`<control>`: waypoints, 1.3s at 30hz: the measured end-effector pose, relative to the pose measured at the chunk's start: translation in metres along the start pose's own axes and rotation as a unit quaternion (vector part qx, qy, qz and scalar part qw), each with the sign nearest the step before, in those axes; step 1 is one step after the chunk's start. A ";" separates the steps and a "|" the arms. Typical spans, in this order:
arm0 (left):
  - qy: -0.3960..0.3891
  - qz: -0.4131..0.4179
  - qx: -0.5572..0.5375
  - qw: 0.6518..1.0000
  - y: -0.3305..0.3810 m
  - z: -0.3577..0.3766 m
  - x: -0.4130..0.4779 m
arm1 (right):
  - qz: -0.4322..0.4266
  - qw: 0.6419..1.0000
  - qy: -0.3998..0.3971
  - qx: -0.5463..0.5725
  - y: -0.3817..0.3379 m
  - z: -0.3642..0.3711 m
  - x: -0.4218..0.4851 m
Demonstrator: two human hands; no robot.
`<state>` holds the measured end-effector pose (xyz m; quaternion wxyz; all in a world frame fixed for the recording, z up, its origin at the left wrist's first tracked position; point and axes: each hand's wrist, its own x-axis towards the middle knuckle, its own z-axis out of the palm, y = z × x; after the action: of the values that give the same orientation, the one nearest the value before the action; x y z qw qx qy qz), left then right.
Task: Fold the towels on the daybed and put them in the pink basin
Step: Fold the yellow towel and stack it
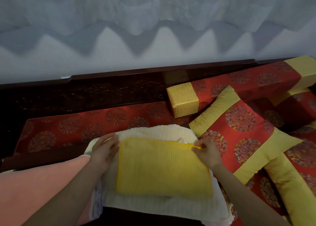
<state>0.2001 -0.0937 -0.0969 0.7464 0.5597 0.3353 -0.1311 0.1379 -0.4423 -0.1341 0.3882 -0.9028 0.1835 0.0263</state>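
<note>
The yellow towel (164, 169) lies folded on the cream towel (153, 131) on the daybed (68, 123). Expect soft, light, limp cloth, so take it by the hemmed corners. Your right hand (206, 153) pinches one corner; your left hand (102, 150) rests flat alongside.

The dark wooden daybed (85, 92) carries a red mat (82, 125), a cream towel (153, 131), a pillow (239, 133) and a bolster (183, 99).

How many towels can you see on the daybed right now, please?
2 for certain: the yellow towel, folded, lies on the cream towel spread under it. The patterned fabric at the cream towel's left edge may be another, mostly hidden.
</note>
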 end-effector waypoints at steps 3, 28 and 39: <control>-0.100 0.034 0.178 0.978 -0.002 0.001 0.002 | 0.006 1.000 -0.007 0.026 0.002 -0.004 0.005; -0.189 0.136 0.219 0.948 0.056 -0.066 -0.066 | -0.047 0.952 -0.044 0.299 -0.085 -0.060 -0.065; -0.121 0.167 0.146 0.968 0.114 -0.235 -0.133 | -0.068 0.933 -0.161 0.315 -0.229 0.017 -0.128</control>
<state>0.0837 0.1384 0.0391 0.7032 0.6905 0.1212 -0.1186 0.1007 -0.2464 0.0364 0.6778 -0.7281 0.0552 0.0860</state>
